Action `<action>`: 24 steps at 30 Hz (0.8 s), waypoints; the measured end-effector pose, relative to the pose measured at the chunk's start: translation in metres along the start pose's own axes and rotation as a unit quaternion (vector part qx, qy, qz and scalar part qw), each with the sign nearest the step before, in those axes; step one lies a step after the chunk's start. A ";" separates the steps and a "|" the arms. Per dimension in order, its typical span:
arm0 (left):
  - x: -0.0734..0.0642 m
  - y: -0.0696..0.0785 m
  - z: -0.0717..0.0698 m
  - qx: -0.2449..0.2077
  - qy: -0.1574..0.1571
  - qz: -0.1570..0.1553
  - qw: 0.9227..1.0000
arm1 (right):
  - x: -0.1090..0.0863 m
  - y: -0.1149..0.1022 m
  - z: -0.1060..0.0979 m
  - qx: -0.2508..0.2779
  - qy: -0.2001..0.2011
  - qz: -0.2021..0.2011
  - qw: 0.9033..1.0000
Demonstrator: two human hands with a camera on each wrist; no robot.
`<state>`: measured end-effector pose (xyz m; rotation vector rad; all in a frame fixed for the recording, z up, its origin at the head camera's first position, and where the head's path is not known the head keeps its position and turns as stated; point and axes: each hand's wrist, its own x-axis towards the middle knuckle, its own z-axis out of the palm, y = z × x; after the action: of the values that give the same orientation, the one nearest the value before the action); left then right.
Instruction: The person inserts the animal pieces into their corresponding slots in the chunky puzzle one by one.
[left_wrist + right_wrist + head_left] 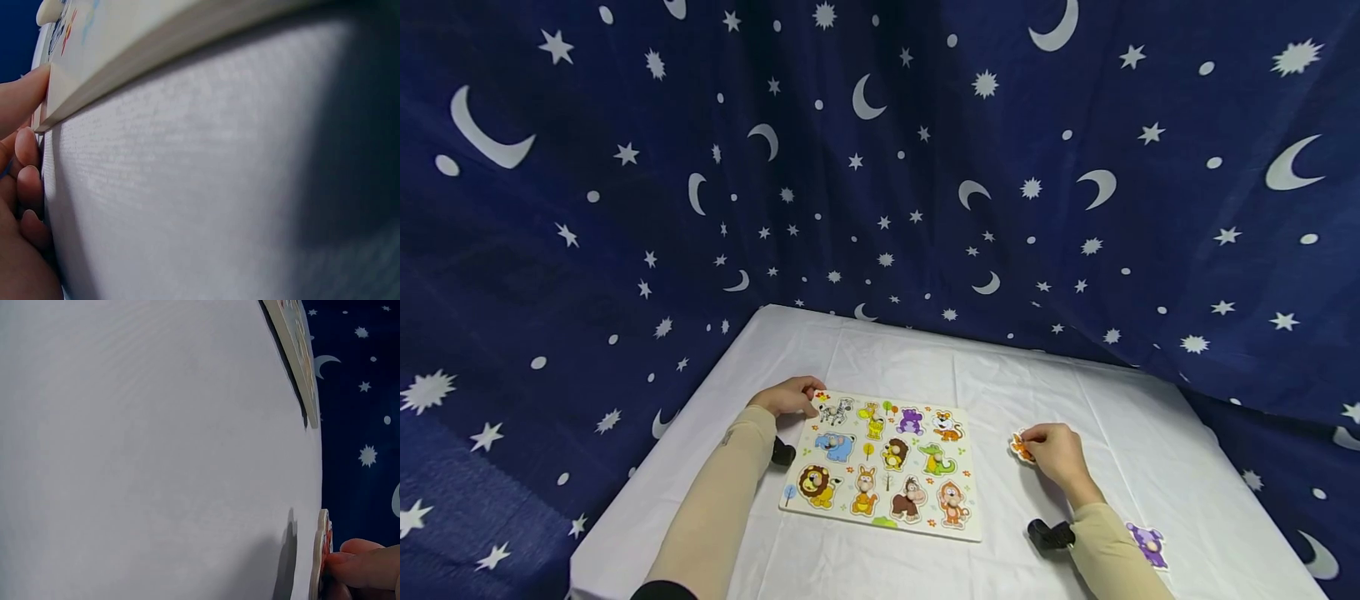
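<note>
A wooden animal puzzle board [846, 512] lies flat on the white cloth, showing a zebra, giraffe, elephant, lion and several other animals. At its far left corner my left hand [787, 397] grips the edge. In the left wrist view the thumb [28, 94] presses the board's edge and the other fingers curl below. To the right of the board, my right hand [1060, 454] pinches an orange and white animal puzzle piece [1019, 448]. The right wrist view shows this piece [319, 550] edge-on, raised over the cloth, its picture partly hidden by the fingertips.
A purple hippo piece [1147, 546] lies on the cloth beside the right sleeve [1108, 550]. White cloth [880, 342] covers the table. A dark blue curtain [820, 233] with moons and stars hangs behind it. Black wrist cameras [1049, 535] sit under both wrists.
</note>
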<state>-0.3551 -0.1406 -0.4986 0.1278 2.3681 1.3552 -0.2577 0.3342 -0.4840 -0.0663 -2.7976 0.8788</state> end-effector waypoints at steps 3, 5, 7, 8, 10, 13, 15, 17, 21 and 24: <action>0.001 0.000 -0.001 0.001 -0.002 -0.001 1.000 | 0.001 -0.002 0.001 0.003 0.003 -0.006 1.000; 0.002 0.000 -0.001 -0.002 -0.003 -0.002 1.000 | 0.001 -0.004 0.002 0.007 0.003 -0.008 1.000; 0.001 0.000 -0.001 -0.007 -0.004 -0.003 1.000 | 0.000 -0.006 0.003 0.010 0.003 -0.007 1.000; 0.000 0.000 -0.001 -0.008 -0.005 -0.003 1.000 | 0.000 -0.007 0.004 0.014 0.000 -0.006 1.000; -0.001 0.001 0.000 -0.011 -0.004 -0.004 1.000 | 0.000 -0.009 0.005 0.021 -0.002 -0.003 1.000; -0.004 0.002 0.000 -0.010 -0.004 -0.004 1.000 | 0.000 -0.012 0.007 0.028 -0.004 -0.005 1.000; -0.005 0.003 0.000 -0.012 -0.003 -0.004 1.000 | 0.000 -0.014 0.009 0.029 -0.005 -0.007 1.000; -0.005 0.003 0.000 -0.008 -0.004 0.001 1.000 | 0.000 -0.015 0.010 0.028 -0.007 -0.007 1.000; -0.005 0.003 0.000 -0.004 -0.004 0.005 1.000 | 0.000 -0.017 0.012 0.030 -0.010 -0.006 0.999; -0.005 0.004 0.000 -0.003 -0.003 0.004 1.000 | 0.001 -0.019 0.012 0.032 -0.011 -0.008 0.999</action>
<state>-0.3508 -0.1403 -0.4941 0.1395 2.3606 1.3620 -0.2606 0.3120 -0.4830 -0.0256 -2.7842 0.9699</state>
